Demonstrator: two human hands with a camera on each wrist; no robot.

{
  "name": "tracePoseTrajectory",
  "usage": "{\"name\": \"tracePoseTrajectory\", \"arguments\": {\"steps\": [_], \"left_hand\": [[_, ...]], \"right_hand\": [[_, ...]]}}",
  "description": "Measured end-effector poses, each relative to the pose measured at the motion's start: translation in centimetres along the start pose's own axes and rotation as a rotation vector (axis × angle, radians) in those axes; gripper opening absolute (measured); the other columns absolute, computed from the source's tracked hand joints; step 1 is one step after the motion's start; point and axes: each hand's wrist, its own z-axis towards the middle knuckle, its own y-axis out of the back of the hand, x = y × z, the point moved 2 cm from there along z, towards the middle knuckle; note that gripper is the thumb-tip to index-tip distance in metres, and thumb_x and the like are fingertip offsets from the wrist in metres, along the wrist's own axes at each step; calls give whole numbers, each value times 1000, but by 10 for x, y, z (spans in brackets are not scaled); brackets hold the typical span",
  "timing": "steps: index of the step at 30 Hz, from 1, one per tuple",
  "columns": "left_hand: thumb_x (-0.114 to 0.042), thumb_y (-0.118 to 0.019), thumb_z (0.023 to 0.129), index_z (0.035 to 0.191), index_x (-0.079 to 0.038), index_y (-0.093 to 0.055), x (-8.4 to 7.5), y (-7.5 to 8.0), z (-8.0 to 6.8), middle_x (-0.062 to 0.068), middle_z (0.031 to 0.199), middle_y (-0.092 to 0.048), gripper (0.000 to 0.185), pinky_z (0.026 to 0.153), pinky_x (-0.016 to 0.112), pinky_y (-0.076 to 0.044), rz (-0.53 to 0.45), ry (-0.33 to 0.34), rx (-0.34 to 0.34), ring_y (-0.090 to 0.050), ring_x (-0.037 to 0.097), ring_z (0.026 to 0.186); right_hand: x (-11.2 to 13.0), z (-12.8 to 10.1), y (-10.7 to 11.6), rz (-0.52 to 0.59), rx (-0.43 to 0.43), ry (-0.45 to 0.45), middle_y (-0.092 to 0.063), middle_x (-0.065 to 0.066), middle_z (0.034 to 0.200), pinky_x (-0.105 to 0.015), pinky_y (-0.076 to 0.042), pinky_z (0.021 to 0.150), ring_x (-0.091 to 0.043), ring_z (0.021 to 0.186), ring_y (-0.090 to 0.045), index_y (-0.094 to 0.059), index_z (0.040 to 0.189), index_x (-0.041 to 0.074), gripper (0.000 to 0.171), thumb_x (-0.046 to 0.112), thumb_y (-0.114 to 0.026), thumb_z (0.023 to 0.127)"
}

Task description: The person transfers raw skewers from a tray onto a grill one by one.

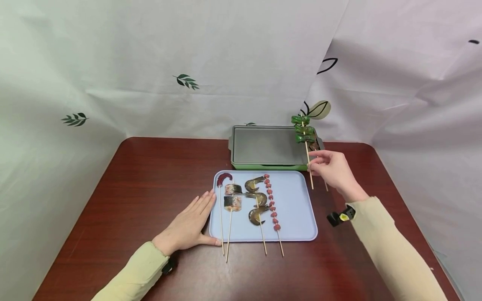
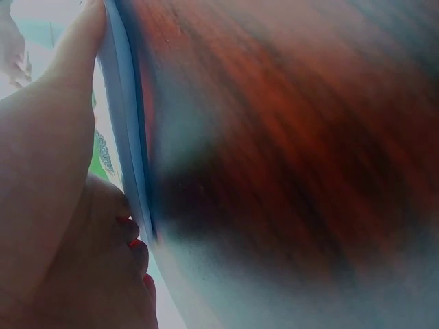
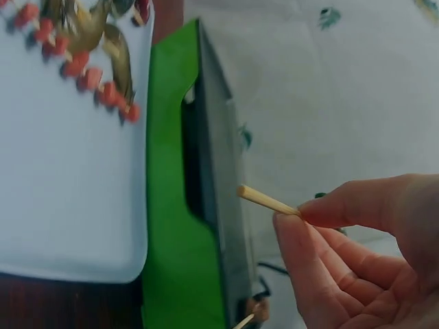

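Closest to my head camera are two pale yellow sleeves, one at each lower corner, reaching out over the dark red table. That table is the biggest thing I see, and it sits against a white cloth backdrop printed with small green leaves.

At the far edge of the table stands a green grill with a flat grey plate. Just in front of it lies a light blue tray, its far edge close to the grill's front wall. On the tray's left half I count four skewers side by side, their sticks poking over the near rim: an octopus skewer furthest left, then a fish skewer, a shrimp skewer and a skewer of small red pieces. The tray's right half is bare.

My left hand lies flat on the table with fingers straight and relaxed, gripping nothing; the fingertips and thumb touch the tray's left rim, which the left wrist view shows pressed against the thumb.

My right hand is raised over the tray's far right corner and pinches the stick of a green pepper skewer between thumb and fingertips. The skewer stands nearly upright, its green pieces in the air above the right end of the grill. In the right wrist view the stick's bare end juts out from the pinch.
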Motion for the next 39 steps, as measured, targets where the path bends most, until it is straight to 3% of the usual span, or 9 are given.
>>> {"name": "tracePoseTrajectory", "arguments": {"steps": [6,13,20,31,39], "left_hand": [[-81,-64,77,156,10,-26,-1,0,0,26,163,-23,127,121,50,-20,7,-5,-6,-21,37,151],[-81,-66,76,155,11,-27,-1,-1,-1,26,162,-24,127,121,51,-21,0,-18,-34,-22,38,150],[-81,-66,76,154,12,-29,0,-2,-2,27,161,-26,127,119,52,-23,-12,-33,-70,-26,40,149],[-81,-65,77,156,10,-25,-2,0,0,26,163,-22,127,121,50,-19,-3,3,-1,-21,38,151],[-83,-63,76,157,9,-25,0,-1,1,25,164,-20,128,122,49,-18,6,6,-1,-20,37,151]], "right_hand": [[-11,22,-4,-50,81,-104,-73,-23,100,-46,-59,84,-22,84,-73,-60,130,-10,38,0,-63,94],[-13,28,-8,-87,102,-165,-73,-19,97,-48,-58,87,-22,83,-74,-61,131,-9,39,1,-61,93],[-11,27,-10,-97,105,-191,-73,-20,98,-46,-58,86,-25,85,-74,-61,132,-9,39,1,-62,94],[-13,27,-10,-122,131,-236,-72,-22,104,-50,-56,91,-30,92,-74,-60,134,-6,40,7,-63,97],[-13,24,-11,-186,124,-194,-73,-21,104,-51,-56,90,-32,91,-74,-62,131,-6,39,13,-62,96]]}}
